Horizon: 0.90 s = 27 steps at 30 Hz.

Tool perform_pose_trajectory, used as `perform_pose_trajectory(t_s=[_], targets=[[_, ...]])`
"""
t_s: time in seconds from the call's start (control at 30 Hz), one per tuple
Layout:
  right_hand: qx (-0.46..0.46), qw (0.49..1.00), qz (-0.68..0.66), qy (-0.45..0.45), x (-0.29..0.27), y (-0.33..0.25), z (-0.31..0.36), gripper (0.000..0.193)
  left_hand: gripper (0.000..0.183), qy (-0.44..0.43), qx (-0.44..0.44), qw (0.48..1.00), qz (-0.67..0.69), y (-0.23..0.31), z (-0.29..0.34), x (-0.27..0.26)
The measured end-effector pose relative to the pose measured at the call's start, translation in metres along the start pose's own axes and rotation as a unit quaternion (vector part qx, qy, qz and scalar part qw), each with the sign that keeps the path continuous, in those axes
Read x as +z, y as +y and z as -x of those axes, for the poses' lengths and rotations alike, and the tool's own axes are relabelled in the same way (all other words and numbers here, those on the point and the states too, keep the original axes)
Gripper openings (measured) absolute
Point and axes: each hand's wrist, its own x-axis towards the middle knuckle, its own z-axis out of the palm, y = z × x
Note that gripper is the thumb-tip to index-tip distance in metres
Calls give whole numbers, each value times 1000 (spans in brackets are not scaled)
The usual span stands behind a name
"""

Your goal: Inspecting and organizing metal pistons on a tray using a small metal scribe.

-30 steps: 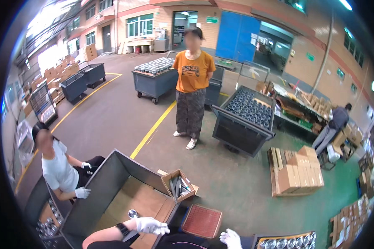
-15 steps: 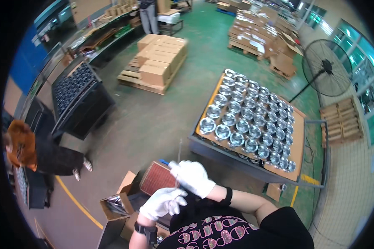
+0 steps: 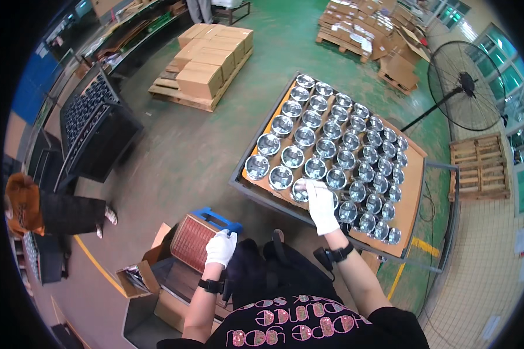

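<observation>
My right hand, in a white glove, reaches over the near edge of a flat cart. Its fingers are closed at the rim of a shiny round metal cup in the front row. Several rows of like cups stand on the cart's brown cardboard sheet. My left hand, also in a white glove, is held low, beside a blue stool with a reddish woven seat. Its fingers are curled together; what they hold, if anything, is too small to make out.
An opened carton with shiny pieces lies left of the stool. A person stands at far left, near a dark cart of parts. Stacked cartons sit on a pallet ahead. A large fan stands at right.
My hands were together near my body and have parted. The right went forward and right to the cups; the left moved slightly up, by the stool. My view has shifted nearer the cart.
</observation>
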Motion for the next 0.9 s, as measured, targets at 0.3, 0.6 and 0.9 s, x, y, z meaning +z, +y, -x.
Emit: perform_pose_trajectory(t_s=[0.3, 0.6, 0.9], targets=[[90, 992, -44, -80, 64, 46, -106, 29, 44, -12, -144, 986, 80, -25, 2, 28], [-73, 958, 239, -141, 90, 61, -125, 25, 44, -1, -118, 987, 109, -16, -142, 44], [-46, 967, 232, -92, 95, -12, -127, 15, 63, 49, -55, 997, 24, 9, -319, 112]])
